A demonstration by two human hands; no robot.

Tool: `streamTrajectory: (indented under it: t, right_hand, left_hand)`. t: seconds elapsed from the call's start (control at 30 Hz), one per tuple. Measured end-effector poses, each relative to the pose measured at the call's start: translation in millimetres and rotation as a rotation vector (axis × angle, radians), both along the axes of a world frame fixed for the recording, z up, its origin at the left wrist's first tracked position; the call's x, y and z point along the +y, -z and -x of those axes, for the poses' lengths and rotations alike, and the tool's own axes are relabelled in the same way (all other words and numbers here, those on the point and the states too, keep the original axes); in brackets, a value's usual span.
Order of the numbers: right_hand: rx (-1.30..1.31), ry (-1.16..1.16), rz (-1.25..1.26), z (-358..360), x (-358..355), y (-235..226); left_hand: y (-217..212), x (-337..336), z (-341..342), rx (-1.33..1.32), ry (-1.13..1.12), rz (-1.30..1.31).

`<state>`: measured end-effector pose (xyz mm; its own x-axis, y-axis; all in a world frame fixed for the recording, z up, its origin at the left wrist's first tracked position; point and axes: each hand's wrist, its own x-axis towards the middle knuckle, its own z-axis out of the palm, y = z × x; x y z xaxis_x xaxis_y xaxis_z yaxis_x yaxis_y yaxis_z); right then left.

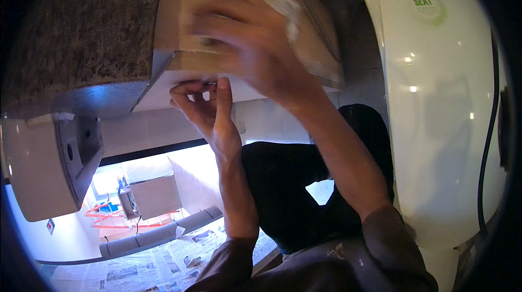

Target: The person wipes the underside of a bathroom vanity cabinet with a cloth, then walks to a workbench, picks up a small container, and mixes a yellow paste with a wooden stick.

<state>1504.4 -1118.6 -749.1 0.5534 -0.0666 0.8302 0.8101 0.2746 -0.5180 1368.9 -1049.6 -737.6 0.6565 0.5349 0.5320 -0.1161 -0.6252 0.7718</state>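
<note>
Close by the box point(179, 9), the left hand point(207, 111) curls thumb toward fingers, the blurred right hand point(258, 42) is loosely half-spread, and I cannot tell what either holds.

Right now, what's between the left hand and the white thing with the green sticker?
From the left hand across, the head view shows grey surface, the right forearm, then a trousered knee before the white thing.

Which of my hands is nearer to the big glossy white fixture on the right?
Right. Your right hand, blurred, is left of the white fixture; your left hand is lower in view and farther left.
</note>
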Motion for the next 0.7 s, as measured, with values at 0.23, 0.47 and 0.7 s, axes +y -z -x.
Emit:
streamTrajectory:
  t: [0.23,0.47,0.7]
  right_hand:
    - [0.081,0.038,0.045,10.3,-1.5,16.4]
    - [0.032,0.053,0.016,2.6,-2.5,19.4]
    - [0.074,-0.037,0.003,6.3,-4.5,29.4]
  left_hand:
    - [-6.8,-3.1,2.4,0.053,-0.068,-0.033]
    - [-17.7,-13.8,-0.9,0.088,0.026,0.065]
    - [-20.8,17.1,31.2,0.197,-0.301,-0.05]
